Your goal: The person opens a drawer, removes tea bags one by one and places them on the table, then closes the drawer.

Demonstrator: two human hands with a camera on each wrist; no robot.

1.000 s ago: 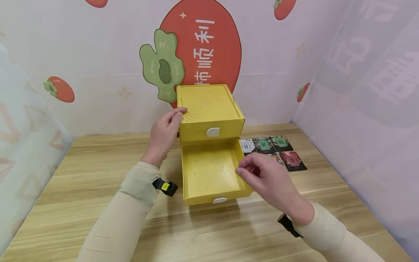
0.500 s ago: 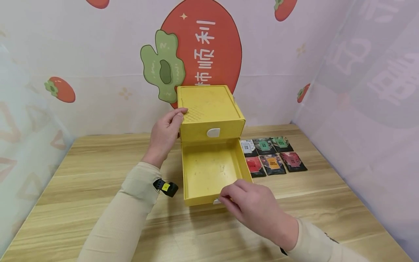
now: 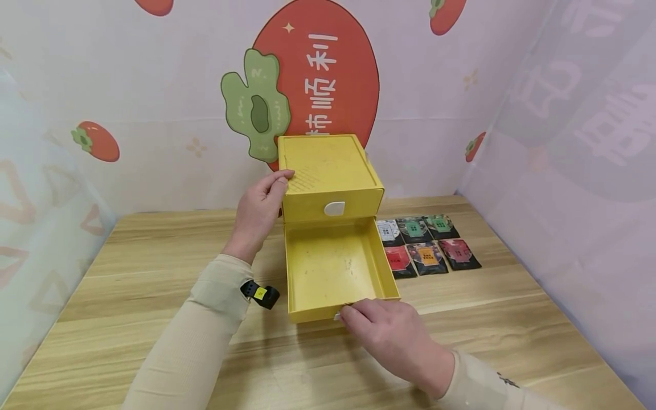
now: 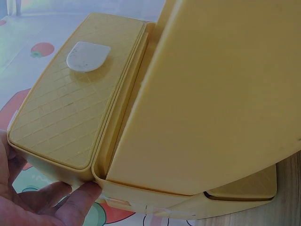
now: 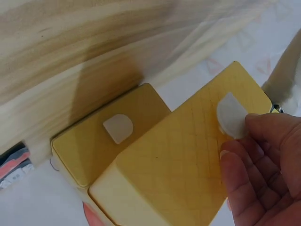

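Right hand (image 3: 392, 339) is pinching the white handle (image 5: 231, 116) on the middle drawer (image 3: 312, 314), thumb on the tab, other fingers bending close to the drawer front. Left hand (image 3: 258, 210) is holding the yellow cabinet (image 3: 330, 162) by its upper left edge, fingertips lying on the top, other fingers pressing the side wall.

Cabinet is standing upright on the wood-grain table (image 3: 154, 256), near the back wall. Middle drawer is sticking well out toward the person, its scuffed yellow floor showing. Upper drawer (image 3: 307, 208) is sitting closed above it. Lower drawer (image 5: 94, 155) is sitting closed beneath (its front is showing best from the right wrist; the head view is losing it under the middle one). All three fronts are carrying white tabs.

Six flat packets (image 3: 426, 254) are lying right of the cabinet in two rows of three, the nearest ones partly tucking behind the drawer's side in the head view. Left wrist is wearing a black strap (image 3: 260, 293) with a yellow tag; both arms are showing pale sleeves (image 3: 179, 341). Behind, a pale backdrop (image 3: 169, 85) is displaying red fruit prints.
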